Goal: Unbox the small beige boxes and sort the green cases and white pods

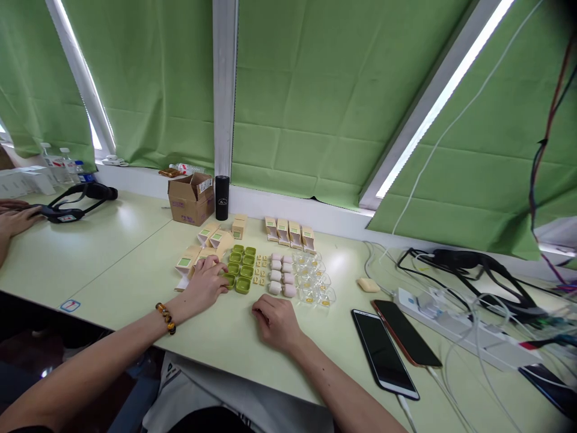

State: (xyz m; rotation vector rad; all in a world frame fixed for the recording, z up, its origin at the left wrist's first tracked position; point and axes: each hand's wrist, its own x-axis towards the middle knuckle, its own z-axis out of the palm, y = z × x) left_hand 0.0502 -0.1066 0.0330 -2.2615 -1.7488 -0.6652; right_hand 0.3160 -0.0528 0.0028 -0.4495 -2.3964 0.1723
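Observation:
My left hand (208,285), with a beaded bracelet at the wrist, rests its thumb and fingertips around the small green box (229,280) at the near left corner of two rows of such green boxes (243,285). Behind and partly under that hand are opened cardboard packets (186,264). On the bare tabletop lies my right hand (276,322), its fingers curled in and nothing visible in them. Just beyond it stand two columns of pale pink rounded pieces (289,290). Small yellow pieces (258,280) lie between these and the green boxes. Clear plastic cups (327,297) line the right side.
More cardboard packets (295,234) stand at the back, near a cardboard box (192,201) and a black tumbler (222,198). Two phones (385,353), a power strip (469,337) and tangled cables lie right. Another person's hand (18,222) is at far left by a black headset (76,201).

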